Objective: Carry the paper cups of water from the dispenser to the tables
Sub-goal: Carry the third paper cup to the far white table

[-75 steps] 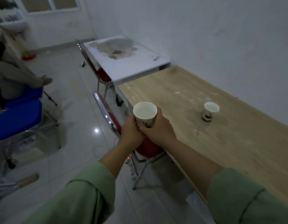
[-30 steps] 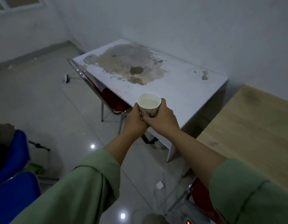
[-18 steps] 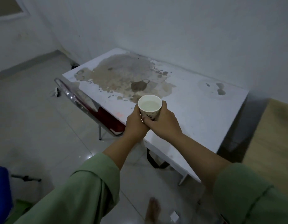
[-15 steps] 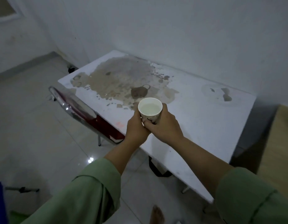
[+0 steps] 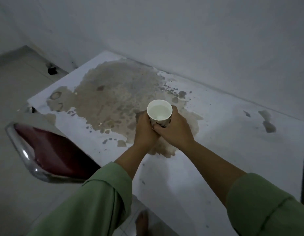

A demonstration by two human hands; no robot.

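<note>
Evidently both hands, left and right, wrap the full cup to keep it level over the stained table.

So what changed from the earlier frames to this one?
The person walked on from the wooden table to the white table; the paper cup now hangs over its stained middle. Unchanged: left hand and right hand both clasp the cup, upright and full.
</note>
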